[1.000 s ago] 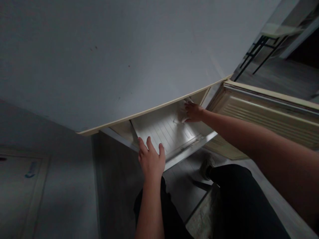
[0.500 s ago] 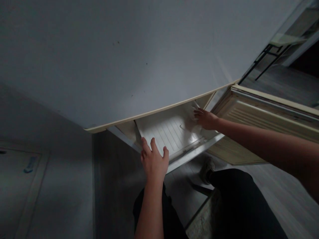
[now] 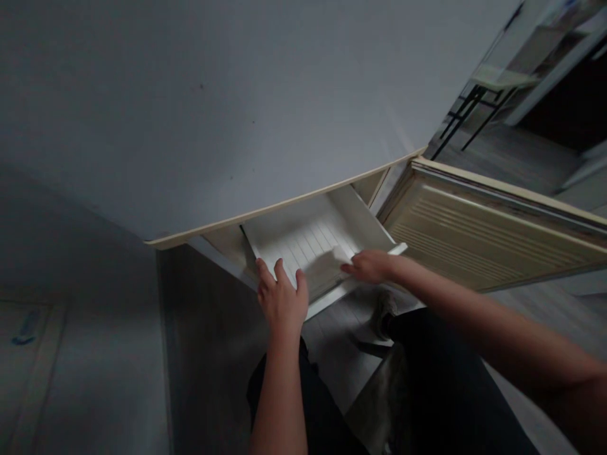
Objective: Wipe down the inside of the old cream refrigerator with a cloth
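Observation:
A white drawer [image 3: 363,218] with a ribbed floor juts from the low opening of a pale cabinet [image 3: 303,95] that looks like a fridge. Closed around a white cloth [image 3: 339,256], my right hand [image 3: 370,265] is over the drawer's front part, close to its front edge. The cloth's fold and thickness are unclear in the dim light. At the drawer's left front corner is my left hand [image 3: 283,298], its fingers spread and their tips near or on the rim; I cannot tell whether they press on it.
The cabinet's door [image 3: 478,221], ribbed and yellowish inside, stands swung out to the right. My dark-trousered legs [image 3: 441,373] are just below the drawer. A stool-like piece with thin dark legs [image 3: 478,110] is at the far right. A wall [image 3: 109,354] runs along the left.
My right hand has come from the drawer's far right side toward its front edge, with the white cloth now plainly visible. My left hand stays at the left corner. The view has shifted slightly.

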Motion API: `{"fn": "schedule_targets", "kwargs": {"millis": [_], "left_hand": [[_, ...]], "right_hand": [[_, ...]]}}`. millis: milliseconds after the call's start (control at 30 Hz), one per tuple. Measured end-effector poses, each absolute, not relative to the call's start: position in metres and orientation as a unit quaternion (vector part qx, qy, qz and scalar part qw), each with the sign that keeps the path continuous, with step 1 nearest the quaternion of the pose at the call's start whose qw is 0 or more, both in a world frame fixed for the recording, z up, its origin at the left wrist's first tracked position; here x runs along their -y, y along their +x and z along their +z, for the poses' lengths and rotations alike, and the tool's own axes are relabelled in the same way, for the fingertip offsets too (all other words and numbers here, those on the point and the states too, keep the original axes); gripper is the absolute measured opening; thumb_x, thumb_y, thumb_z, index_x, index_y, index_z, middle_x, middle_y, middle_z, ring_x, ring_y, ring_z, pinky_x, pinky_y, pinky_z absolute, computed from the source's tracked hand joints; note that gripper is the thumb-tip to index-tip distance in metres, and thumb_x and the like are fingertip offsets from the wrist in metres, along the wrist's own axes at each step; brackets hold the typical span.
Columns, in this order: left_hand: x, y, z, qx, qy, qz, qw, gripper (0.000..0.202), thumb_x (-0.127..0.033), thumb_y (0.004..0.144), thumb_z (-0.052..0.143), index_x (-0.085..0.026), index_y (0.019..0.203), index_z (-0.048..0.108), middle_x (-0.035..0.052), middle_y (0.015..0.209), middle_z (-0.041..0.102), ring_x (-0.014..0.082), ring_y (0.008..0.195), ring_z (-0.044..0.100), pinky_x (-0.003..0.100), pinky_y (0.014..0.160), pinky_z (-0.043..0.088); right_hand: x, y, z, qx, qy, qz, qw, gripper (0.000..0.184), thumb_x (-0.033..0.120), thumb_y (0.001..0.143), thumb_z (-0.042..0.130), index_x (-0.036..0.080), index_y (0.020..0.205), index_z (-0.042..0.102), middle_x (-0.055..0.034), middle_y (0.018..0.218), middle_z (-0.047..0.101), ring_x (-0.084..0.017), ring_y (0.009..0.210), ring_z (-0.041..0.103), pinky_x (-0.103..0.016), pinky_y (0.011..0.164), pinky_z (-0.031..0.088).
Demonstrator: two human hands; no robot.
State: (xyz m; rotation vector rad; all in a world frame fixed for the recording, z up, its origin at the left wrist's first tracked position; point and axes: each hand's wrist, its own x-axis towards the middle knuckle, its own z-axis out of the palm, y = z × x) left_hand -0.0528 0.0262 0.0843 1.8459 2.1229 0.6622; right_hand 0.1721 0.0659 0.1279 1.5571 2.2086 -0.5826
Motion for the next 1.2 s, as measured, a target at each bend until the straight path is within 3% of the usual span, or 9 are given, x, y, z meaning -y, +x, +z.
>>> {"fn": "schedule_targets", "kwargs": {"millis": [133,200,267,533,700,867,967,1067,1200], "left_hand": [[-0.028,-0.057,0.085,-0.727,0.626,0.244,0.142,0.056,-0.041,0.103,0.046,-0.01,0.149,0.054,0.0284,0.169,0.03,0.0456,0.144,0.051,0.063,0.115,0.044],[-0.029,-0.059,0.085,-0.725,0.618,0.26,0.157,0.055,-0.042,0.103,0.045,-0.011,0.148,0.055,0.0268,0.169,0.032,0.0446,0.146,0.05,0.062,0.115,0.045],[-0.029,-0.06,0.085,-0.724,0.613,0.27,0.165,0.056,-0.045,0.104,0.044,-0.013,0.147,0.055,0.0256,0.169,0.033,0.0438,0.147,0.048,0.061,0.117,0.044],[-0.029,-0.058,0.087,-0.727,0.611,0.262,0.174,0.06,-0.05,0.103,0.046,-0.012,0.148,0.054,0.0279,0.17,0.029,0.0453,0.148,0.047,0.063,0.116,0.044],[-0.026,-0.052,0.091,-0.728,0.629,0.241,0.127,0.067,-0.056,0.103,0.046,-0.009,0.15,0.052,0.0311,0.169,0.029,0.0486,0.147,0.047,0.066,0.116,0.042],[-0.029,-0.055,0.088,-0.726,0.619,0.257,0.153,0.068,-0.058,0.102,0.046,-0.01,0.151,0.051,0.0294,0.17,0.027,0.0483,0.149,0.044,0.064,0.118,0.04],[-0.034,-0.064,0.082,-0.715,0.591,0.319,0.195,0.061,-0.057,0.104,0.039,-0.014,0.145,0.054,0.0252,0.168,0.035,0.0391,0.154,0.04,0.056,0.123,0.038],[-0.036,-0.071,0.079,-0.71,0.57,0.358,0.206,0.054,-0.053,0.106,0.033,-0.017,0.139,0.056,0.0209,0.161,0.047,0.0306,0.154,0.042,0.048,0.126,0.035],[-0.034,-0.072,0.08,-0.712,0.578,0.347,0.198,0.051,-0.052,0.105,0.035,-0.019,0.14,0.054,0.0202,0.163,0.045,0.0308,0.155,0.04,0.049,0.127,0.034]], "right_hand": [[0.003,0.082,0.091,-0.853,0.504,-0.129,-0.048,0.043,0.045,0.103,0.051,0.013,0.115,0.077,-0.0172,0.113,0.074,-0.032,0.116,0.065,-0.05,0.119,0.041],[0.03,0.066,0.065,-0.851,0.494,-0.076,-0.16,0.045,0.044,0.097,0.058,0.018,0.131,0.072,-0.0158,0.138,0.065,-0.035,0.138,0.051,-0.057,0.128,0.027],[0.042,0.079,0.046,-0.854,0.476,-0.047,-0.205,0.051,0.042,0.095,0.058,0.019,0.139,0.068,-0.0152,0.151,0.056,-0.034,0.15,0.039,-0.057,0.131,0.022],[0.011,0.251,0.046,-0.671,0.719,0.026,-0.179,0.057,0.037,0.108,0.033,0.004,0.15,0.055,-0.023,0.159,0.045,-0.035,0.16,0.023,-0.06,0.129,0.027],[0.018,0.218,0.03,-0.636,0.743,0.027,-0.204,0.06,0.039,0.107,0.036,0.004,0.153,0.053,-0.0228,0.164,0.039,-0.037,0.161,0.02,-0.062,0.129,0.026],[0.064,0.098,0.001,-0.725,0.638,-0.021,-0.257,0.059,0.041,0.097,0.053,0.013,0.148,0.062,-0.0204,0.164,0.041,-0.043,0.16,0.019,-0.068,0.128,0.023],[0.093,0.041,-0.007,-0.798,0.54,-0.073,-0.258,0.067,0.045,0.093,0.057,0.021,0.156,0.055,-0.0155,0.166,0.04,-0.04,0.162,0.019,-0.066,0.129,0.025],[0.104,0.024,-0.012,-0.812,0.52,-0.117,-0.236,0.068,0.043,0.092,0.059,0.024,0.156,0.055,-0.0138,0.165,0.043,-0.039,0.162,0.02,-0.067,0.128,0.026],[0.092,0.057,-0.019,-0.843,0.481,-0.142,-0.196,0.053,0.042,0.091,0.06,0.028,0.141,0.07,-0.0118,0.155,0.056,-0.037,0.157,0.035,-0.067,0.128,0.025]]}}
